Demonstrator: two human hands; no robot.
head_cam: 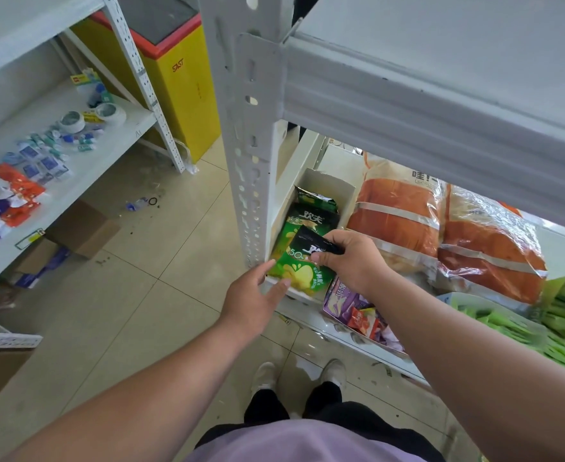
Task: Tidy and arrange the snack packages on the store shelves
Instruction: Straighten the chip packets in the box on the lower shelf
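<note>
A white cardboard display box (324, 181) stands on the lower shelf beside the white upright post. Green chip bags stand in a row inside it. My right hand (351, 258) pinches the black top of the front green chip bag (304, 271), which leans forward over the box's front edge. My left hand (254, 295) reaches in from the left with straight fingers, its fingertips at the bag's lower left corner and the box front. A second green bag (311, 220) stands right behind the front one.
Two big orange snack sacks (397, 221) lie right of the box. A purple box of small packets (354, 305) and a tray of green sachets (561, 321) sit nearer me. The grey shelf beam (407, 105) hangs overhead. A yellow freezer (187, 81) stands across the aisle.
</note>
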